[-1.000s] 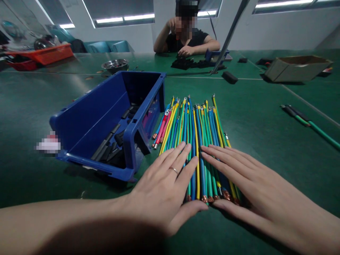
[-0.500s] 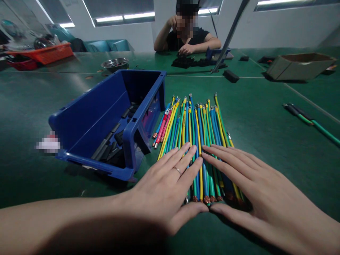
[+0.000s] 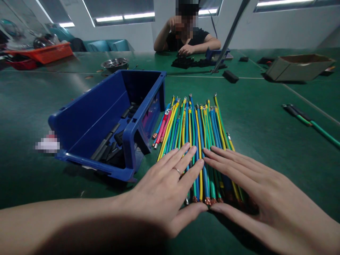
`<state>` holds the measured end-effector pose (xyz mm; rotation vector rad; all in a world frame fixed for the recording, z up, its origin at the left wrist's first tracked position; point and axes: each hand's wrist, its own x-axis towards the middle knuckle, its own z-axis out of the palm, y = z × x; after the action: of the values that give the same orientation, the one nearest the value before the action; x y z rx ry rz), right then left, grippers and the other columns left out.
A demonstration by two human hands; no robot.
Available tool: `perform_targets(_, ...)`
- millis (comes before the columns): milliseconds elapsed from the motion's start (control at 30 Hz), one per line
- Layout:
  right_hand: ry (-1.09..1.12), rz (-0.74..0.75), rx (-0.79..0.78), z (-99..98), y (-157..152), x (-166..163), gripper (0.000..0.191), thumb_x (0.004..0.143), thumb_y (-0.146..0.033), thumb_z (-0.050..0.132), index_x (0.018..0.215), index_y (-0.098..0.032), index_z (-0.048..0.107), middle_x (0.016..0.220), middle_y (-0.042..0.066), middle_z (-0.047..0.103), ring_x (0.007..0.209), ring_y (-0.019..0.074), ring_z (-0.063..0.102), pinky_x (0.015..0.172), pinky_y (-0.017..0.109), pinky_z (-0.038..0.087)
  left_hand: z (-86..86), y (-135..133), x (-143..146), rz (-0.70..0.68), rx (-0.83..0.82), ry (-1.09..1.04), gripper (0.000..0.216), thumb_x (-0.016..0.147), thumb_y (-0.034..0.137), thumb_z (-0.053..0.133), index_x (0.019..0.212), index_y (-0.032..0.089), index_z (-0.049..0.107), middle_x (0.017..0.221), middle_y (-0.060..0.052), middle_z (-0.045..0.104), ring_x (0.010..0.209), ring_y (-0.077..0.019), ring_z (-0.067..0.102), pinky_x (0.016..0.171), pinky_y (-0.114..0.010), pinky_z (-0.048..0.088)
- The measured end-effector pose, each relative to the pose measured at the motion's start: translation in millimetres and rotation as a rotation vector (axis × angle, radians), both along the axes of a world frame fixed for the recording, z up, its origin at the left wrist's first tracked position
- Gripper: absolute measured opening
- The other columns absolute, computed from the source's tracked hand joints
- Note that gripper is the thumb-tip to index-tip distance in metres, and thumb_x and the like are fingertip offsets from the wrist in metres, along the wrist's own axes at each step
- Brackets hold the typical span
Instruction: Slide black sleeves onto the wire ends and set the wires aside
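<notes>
Several cut cables in blue, green, yellow and red lie side by side on the green table. Metal lugs cap many of their far ends, and bare copper strands show at the near ends. My left hand rests flat over the left part of the row, fingers stretched out, a ring on one finger. Over the right part lies my right hand, its fingers extended as well. Both thumbs sit by the copper ends, their tips nearly meeting. The cables' middle stretch is partly hidden under the fingers.
Left of the cables stands a blue bin holding black sleeve pieces. A metal bowl, an orange basket and a cardboard box are farther back. A person sits opposite. At right lies a green cable.
My right hand has shifted very slightly to the right, its fingers still stretched over the cables. The left hand has hardly moved.
</notes>
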<state>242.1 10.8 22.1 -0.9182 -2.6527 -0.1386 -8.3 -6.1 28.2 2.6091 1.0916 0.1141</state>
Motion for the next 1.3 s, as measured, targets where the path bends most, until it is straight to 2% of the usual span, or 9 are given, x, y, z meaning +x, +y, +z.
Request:
perform_targets(367, 0.062, -0.03, -0.067, -5.4, -6, 8, 0.054, 0.099, -0.047, 0.057, 0.149, -0.025, 0.053, 0.153, 0.011, 0.061, 0.135, 0.032, 0.063, 0.099, 0.055, 0.062, -1.9, 2, 0, 0.003, -0.002, 0.0, 0.079, 0.104, 0.051, 0.058, 0.162, 0.002, 0.038, 0.172, -0.03, 0.019, 0.161, -0.0435, 0.017, 0.126, -0.065, 0.031)
perform_targets(567, 0.171, -0.071, -0.187, -5.4, -9, 12, 0.045, 0.099, -0.045, 0.057, 0.142, -0.032, 0.055, 0.151, 0.009, 0.064, 0.133, 0.0292, 0.066, 0.1, 0.051, 0.062, -1.3, 1, -1, 0.001, -0.026, 0.004, 0.079, 0.104, 0.052, 0.057, 0.163, 0.002, 0.038, 0.172, -0.03, 0.019, 0.161, -0.044, 0.016, 0.126, -0.065, 0.03)
perform_targets(767, 0.375, -0.191, -0.415, -5.0, -11, 16, 0.032, 0.094, -0.052, 0.066, 0.124, -0.041, 0.064, 0.143, 0.002, 0.067, 0.125, 0.0262, 0.07, 0.101, 0.044, 0.061, -1.9, 1, -1, -0.014, -0.015, -0.006, 0.079, 0.105, 0.052, 0.055, 0.163, 0.001, 0.037, 0.172, -0.03, 0.018, 0.161, -0.0452, 0.017, 0.125, -0.067, 0.031)
perform_targets(867, 0.573, -0.181, -0.6, -2.5, -5, 20, 0.028, 0.093, -0.06, 0.065, 0.112, -0.04, 0.072, 0.131, 0.001, 0.073, 0.119, 0.0258, 0.072, 0.093, 0.036, 0.063, -2.8, 1, -1, -0.009, -0.006, -0.023, 0.078, 0.105, 0.052, 0.054, 0.163, 0.001, 0.037, 0.172, -0.031, 0.018, 0.161, -0.0455, 0.017, 0.125, -0.068, 0.031)
perform_targets(967, 0.774, -0.238, -0.73, 3.1, 7, 22, 0.039, 0.093, -0.068, 0.061, 0.088, -0.033, 0.079, 0.107, 0.004, 0.079, 0.102, 0.0247, 0.076, 0.083, 0.029, 0.063, -2.8, 1, -2, -0.008, -0.007, -0.035, 0.078, 0.105, 0.052, 0.054, 0.162, 0.001, 0.038, 0.171, -0.031, 0.021, 0.161, -0.0454, 0.018, 0.125, -0.067, 0.031)
perform_targets(1067, 0.96, -0.434, -0.791, 8.8, 19, 19, 0.045, 0.08, -0.071, 0.075, 0.069, -0.027, 0.078, 0.083, 0.007, 0.076, 0.08, 0.0208, 0.074, 0.068, 0.023, 0.061, -2.6, 1, -2, -0.012, -0.018, -0.033, 0.078, 0.105, 0.052, 0.054, 0.162, 0.002, 0.038, 0.171, -0.031, 0.022, 0.161, -0.0451, 0.019, 0.125, -0.067, 0.031)
perform_targets(1167, 1.092, -0.621, -0.895, 12.2, 26, 16, 0.046, 0.06, -0.068, 0.089, 0.065, -0.024, 0.078, 0.075, 0.006, 0.073, 0.062, 0.0163, 0.067, 0.049, 0.019, 0.053, -3.0, 2, -2, -0.013, -0.016, -0.025, 0.078, 0.106, 0.052, 0.052, 0.163, 0.001, 0.036, 0.172, -0.031, 0.019, 0.161, -0.0442, 0.016, 0.126, -0.066, 0.03)
perform_targets(1233, 1.13, -0.68, -0.892, 13.1, 28, 14, 0.045, 0.051, -0.064, 0.094, 0.065, -0.024, 0.078, 0.076, 0.006, 0.073, 0.063, 0.0161, 0.067, 0.049, 0.019, 0.053, -3.1, 3, -2, -0.015, -0.016, -0.023, 0.078, 0.107, 0.053, 0.051, 0.163, 0.002, 0.035, 0.172, -0.03, 0.018, 0.162, -0.0432, 0.015, 0.127, -0.065, 0.029)
perform_targets(1300, 1.11, -0.698, -0.786, 13.5, 28, 13, 0.046, 0.048, -0.066, 0.093, 0.065, -0.025, 0.079, 0.08, 0.007, 0.076, 0.066, 0.0178, 0.07, 0.052, 0.021, 0.056, -2.8, 2, -2, -0.014, -0.025, -0.017, 0.079, 0.106, 0.054, 0.052, 0.163, 0.003, 0.035, 0.172, -0.03, 0.017, 0.162, -0.0426, 0.014, 0.127, -0.065, 0.029)
